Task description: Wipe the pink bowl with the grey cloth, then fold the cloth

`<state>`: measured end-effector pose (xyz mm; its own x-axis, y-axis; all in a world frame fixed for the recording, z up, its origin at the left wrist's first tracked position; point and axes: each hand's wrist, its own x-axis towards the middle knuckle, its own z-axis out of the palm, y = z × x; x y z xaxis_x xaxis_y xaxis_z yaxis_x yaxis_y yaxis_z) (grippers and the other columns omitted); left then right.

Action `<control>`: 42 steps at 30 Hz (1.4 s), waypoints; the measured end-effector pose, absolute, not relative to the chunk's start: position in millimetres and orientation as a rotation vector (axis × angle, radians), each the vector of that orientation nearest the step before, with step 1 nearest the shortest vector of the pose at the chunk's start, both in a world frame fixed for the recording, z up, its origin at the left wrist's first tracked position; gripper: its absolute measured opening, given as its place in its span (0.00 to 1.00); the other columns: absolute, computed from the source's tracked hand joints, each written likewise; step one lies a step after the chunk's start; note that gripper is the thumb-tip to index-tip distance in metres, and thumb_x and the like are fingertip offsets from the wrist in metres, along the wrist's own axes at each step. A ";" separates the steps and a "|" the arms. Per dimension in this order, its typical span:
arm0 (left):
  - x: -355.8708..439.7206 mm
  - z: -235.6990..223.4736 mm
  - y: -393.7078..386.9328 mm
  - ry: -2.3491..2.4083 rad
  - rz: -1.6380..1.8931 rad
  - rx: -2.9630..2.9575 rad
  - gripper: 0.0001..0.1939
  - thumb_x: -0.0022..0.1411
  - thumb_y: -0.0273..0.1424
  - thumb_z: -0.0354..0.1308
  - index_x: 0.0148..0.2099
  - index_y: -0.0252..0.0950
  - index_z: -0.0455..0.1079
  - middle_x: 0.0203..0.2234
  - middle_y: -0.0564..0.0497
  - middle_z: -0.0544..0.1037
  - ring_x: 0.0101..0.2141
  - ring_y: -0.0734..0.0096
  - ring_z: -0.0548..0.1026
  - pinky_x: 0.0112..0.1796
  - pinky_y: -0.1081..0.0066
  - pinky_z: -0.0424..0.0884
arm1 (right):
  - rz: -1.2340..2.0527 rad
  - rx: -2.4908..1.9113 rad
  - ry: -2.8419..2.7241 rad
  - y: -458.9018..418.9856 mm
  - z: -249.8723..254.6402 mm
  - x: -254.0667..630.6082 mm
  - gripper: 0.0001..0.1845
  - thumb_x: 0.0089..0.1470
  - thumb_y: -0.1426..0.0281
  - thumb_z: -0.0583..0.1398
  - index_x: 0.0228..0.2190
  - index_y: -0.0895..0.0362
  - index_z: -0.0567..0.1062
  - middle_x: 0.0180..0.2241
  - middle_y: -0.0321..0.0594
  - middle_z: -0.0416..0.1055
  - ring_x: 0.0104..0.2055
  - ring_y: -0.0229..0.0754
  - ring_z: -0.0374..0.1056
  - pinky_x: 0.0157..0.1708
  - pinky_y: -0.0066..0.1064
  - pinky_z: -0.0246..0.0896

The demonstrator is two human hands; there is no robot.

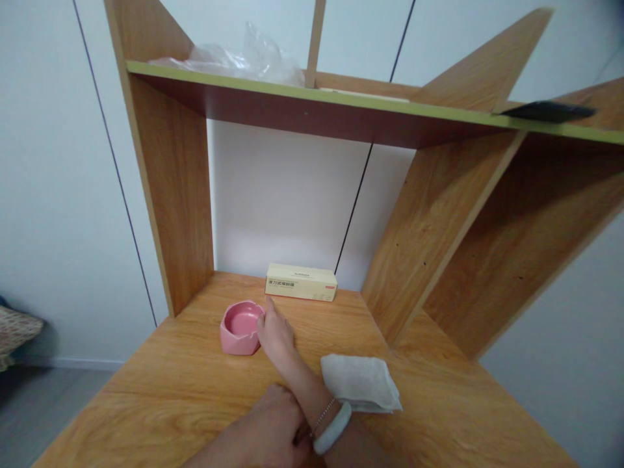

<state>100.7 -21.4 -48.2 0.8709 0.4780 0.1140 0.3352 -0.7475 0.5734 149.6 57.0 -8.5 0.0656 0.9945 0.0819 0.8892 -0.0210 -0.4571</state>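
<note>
My right hand (275, 335) reaches forward over the wooden desk (160, 396) and rests on the right rim of a small pink bowl (238, 327). Its fingers curl over the rim, and one digit points up toward a cream box. A thin bracelet and a pale bangle (333, 428) sit on that wrist. Lower down, my left hand (277, 419) is curled closed against my right forearm beside the bracelet. What its fingers hold, if anything, is hidden.
A long cream box (301, 282) with printed text lies at the back of the desk against the white wall. A folded white cloth (361, 383) lies right of my forearm. Slanted wooden panels (429, 227) rise on the right. The upper shelf holds clear plastic (244, 58) and a dark flat object (548, 112).
</note>
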 end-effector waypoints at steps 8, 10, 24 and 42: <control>101.2 -51.9 -21.6 0.711 0.395 2.522 0.21 0.49 0.22 0.48 0.45 0.42 0.68 0.35 0.54 0.77 0.33 0.69 0.74 0.35 0.75 0.66 | 0.283 -1.853 -1.929 26.4 7.7 226.0 0.19 0.55 0.63 0.47 0.47 0.54 0.66 0.27 0.40 0.72 0.31 0.43 0.67 0.29 0.29 0.53; 102.4 -49.2 -21.4 0.724 0.386 2.503 0.23 0.49 0.22 0.48 0.47 0.44 0.68 0.35 0.55 0.77 0.33 0.69 0.74 0.35 0.75 0.66 | 0.291 -1.833 -1.899 17.1 5.3 257.3 0.16 0.55 0.65 0.48 0.41 0.54 0.70 0.21 0.36 0.68 0.25 0.40 0.64 0.25 0.27 0.50; 105.0 -48.0 -14.8 0.869 0.335 2.416 0.21 0.53 0.23 0.47 0.46 0.45 0.69 0.34 0.55 0.77 0.34 0.71 0.74 0.35 0.77 0.65 | 0.326 -1.896 -2.262 -40.1 -3.3 298.9 0.16 0.33 0.73 0.61 0.30 0.55 0.67 0.35 0.40 0.67 0.39 0.44 0.60 0.36 0.30 0.50; 108.5 -50.0 -25.2 0.596 0.346 2.608 0.10 0.54 0.22 0.51 0.36 0.39 0.70 0.30 0.55 0.77 0.29 0.73 0.72 0.32 0.76 0.67 | 0.219 -1.720 -2.086 -14.1 -24.1 249.7 0.11 0.40 0.77 0.53 0.30 0.55 0.66 0.31 0.38 0.67 0.37 0.41 0.61 0.37 0.29 0.52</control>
<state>108.5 -25.2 -50.0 0.8758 0.4617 0.1408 0.3515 -0.8099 0.4696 249.7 -14.1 -24.1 -0.1415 0.9646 0.2224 0.8974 0.2198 -0.3825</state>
